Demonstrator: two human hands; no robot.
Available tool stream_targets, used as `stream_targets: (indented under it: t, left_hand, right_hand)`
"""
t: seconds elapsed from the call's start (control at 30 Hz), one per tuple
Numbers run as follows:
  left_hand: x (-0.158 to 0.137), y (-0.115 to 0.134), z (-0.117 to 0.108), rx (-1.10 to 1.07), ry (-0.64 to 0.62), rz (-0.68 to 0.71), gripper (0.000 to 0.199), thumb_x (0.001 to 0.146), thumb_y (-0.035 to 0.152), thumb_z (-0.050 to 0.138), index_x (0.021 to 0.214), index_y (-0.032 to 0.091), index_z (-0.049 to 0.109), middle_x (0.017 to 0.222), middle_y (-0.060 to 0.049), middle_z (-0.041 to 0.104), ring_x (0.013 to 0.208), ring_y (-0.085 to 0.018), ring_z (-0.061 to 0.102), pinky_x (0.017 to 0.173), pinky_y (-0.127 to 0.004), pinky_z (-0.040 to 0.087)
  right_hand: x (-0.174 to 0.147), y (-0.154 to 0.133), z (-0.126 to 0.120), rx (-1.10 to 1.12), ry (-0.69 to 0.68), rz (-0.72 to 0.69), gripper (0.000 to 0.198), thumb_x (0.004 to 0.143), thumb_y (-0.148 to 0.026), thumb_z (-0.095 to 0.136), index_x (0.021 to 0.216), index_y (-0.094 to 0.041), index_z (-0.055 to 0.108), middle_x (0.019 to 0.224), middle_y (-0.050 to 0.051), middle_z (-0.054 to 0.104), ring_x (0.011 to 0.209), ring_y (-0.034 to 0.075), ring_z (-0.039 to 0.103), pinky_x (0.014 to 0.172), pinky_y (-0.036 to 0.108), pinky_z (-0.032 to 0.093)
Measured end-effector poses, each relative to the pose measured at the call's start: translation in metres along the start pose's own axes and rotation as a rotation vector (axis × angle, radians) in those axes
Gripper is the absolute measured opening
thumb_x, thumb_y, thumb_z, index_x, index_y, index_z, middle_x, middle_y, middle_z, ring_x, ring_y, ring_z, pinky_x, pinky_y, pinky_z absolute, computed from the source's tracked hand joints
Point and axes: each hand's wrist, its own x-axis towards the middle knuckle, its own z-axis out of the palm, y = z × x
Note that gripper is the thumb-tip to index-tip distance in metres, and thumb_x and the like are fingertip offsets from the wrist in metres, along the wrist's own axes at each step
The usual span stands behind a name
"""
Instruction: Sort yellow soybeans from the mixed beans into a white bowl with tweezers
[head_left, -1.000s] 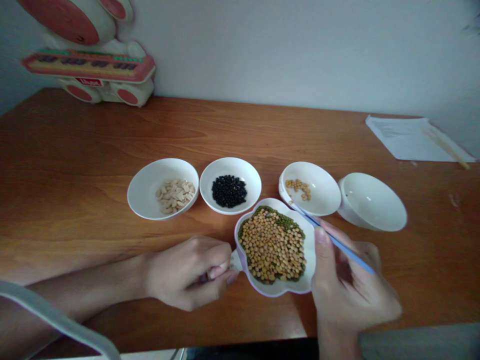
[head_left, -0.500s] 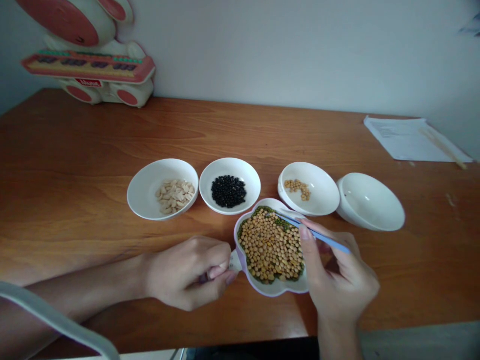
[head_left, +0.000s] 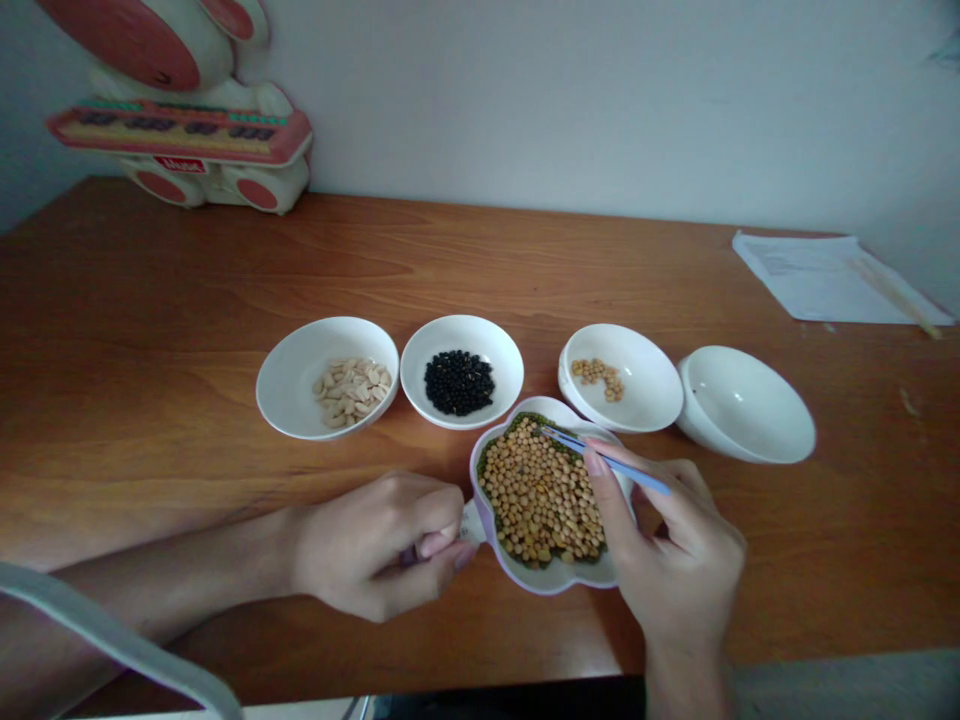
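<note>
tan beans (head_left: pixel 544 495) cover most of the scalloped dish (head_left: pixel 559 577), which sits near the front of the tabletop (head_left: pixel 450 260), just before the row of bowls, with green beans (head_left: pixel 538 418) showing around their edges. the left of the two hands (head_left: pixel 390 545) is closed around the dish's short handle; whether the dish rests on the wood or is held above it, i cannot tell. the right hand (head_left: pixel 675 560) pinches blue tweezers (head_left: pixel 630 471), their tips among the beans near the dish's far edge; whether a bean sits between the tips is too small to make out. judging from how things lie, the portioning looks far along for the pale seeds (head_left: pixel 351 392) in the leftmost bowl (head_left: pixel 292 380) and the black beans (head_left: pixel 459 382) in the bowl beside it (head_left: pixel 506 358), since neither kind shows in the dish. the third bowl (head_left: pixel 651 378) has only a small cluster of tan beans, so most of that kind seems left, and in the rightmost bowl (head_left: pixel 754 405) i see just a dark speck.
</note>
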Motion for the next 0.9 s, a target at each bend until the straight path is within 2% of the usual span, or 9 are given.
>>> stream_targets:
  t: [0.3,0.53,0.9]
  left_hand:
    - [0.0002,-0.0014,0.0000,0.006,-0.006,0.002,0.030,0.095,0.011,0.052,0.080,0.025,0.030,0.067,0.006,0.045,0.054,-0.010,0.036,0.054,-0.027,0.029]
    - [-0.0002,-0.0008,-0.0002,0.003,-0.006,-0.007,0.030,0.095,0.011,0.052,0.080,0.025,0.030,0.067,0.006,0.046,0.054,-0.010,0.038,0.054,-0.027,0.031]
    - [0.0007,-0.0005,-0.0003,0.003,-0.003,-0.001,0.030,0.096,0.011,0.051,0.080,0.025,0.029,0.066,0.006,0.045,0.055,-0.010,0.036,0.053,-0.027,0.030]
  right_hand:
    - [0.0019,-0.0012,-0.0020,-0.006,-0.024,-0.025,0.025,0.091,-0.015,0.077,0.115,-0.024,0.078,0.097,0.001,0.083,0.070,0.012,0.060,0.065,0.025,0.052]
    - [-0.0004,-0.0001,-0.0006,0.007,-0.012,-0.016,0.026,0.090,-0.015,0.078,0.114,-0.025,0.078,0.100,0.001,0.083,0.073,0.014,0.065,0.069,0.028,0.055]
    - [-0.0009,0.0003,-0.0015,-0.013,0.003,-0.010,0.027,0.090,-0.015,0.078,0.114,-0.027,0.079,0.096,0.000,0.083,0.068,0.013,0.065,0.062,0.027,0.053]
